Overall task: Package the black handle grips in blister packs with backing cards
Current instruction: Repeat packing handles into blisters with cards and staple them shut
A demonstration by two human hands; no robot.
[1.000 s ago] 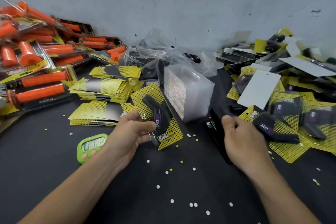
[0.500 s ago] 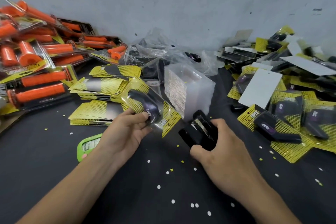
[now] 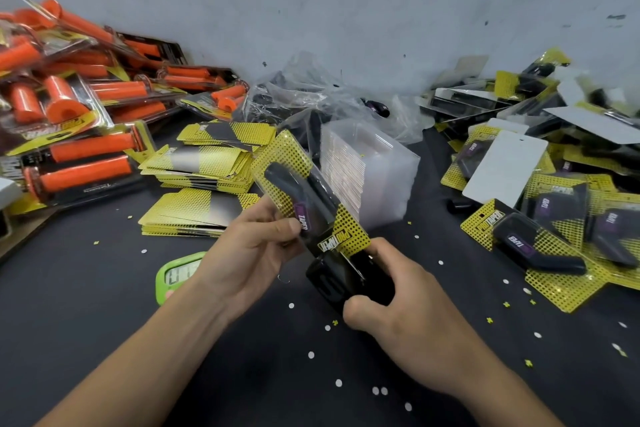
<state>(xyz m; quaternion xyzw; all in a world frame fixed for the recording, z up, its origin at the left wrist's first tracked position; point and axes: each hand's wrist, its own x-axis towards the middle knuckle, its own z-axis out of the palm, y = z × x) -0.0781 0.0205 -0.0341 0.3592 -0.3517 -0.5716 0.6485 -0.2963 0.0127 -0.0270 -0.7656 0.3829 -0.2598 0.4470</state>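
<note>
My left hand (image 3: pixel 254 248) holds a blister pack (image 3: pixel 308 198) with black grips on a yellow dotted backing card, tilted, above the middle of the table. My right hand (image 3: pixel 398 315) grips a black stapler (image 3: pixel 341 279) whose jaw sits at the pack's lower edge. Behind the pack lie loose yellow backing cards (image 3: pixel 204 166) and a stack of clear blister shells (image 3: pixel 367 170). At the right lies a pile of finished black grip packs (image 3: pixel 540 246).
Orange grip packs (image 3: pixel 79 125) are heaped at the back left. A green timer (image 3: pixel 176 276) lies under my left wrist. Crumpled clear bags (image 3: pixel 311 97) sit against the wall. White and yellow punch dots are scattered over the dark table (image 3: pixel 104 322).
My right hand picked up the black stapler from the right and brought it to the pack's lower edge. My left hand turned the pack and moved it toward the stapler.
</note>
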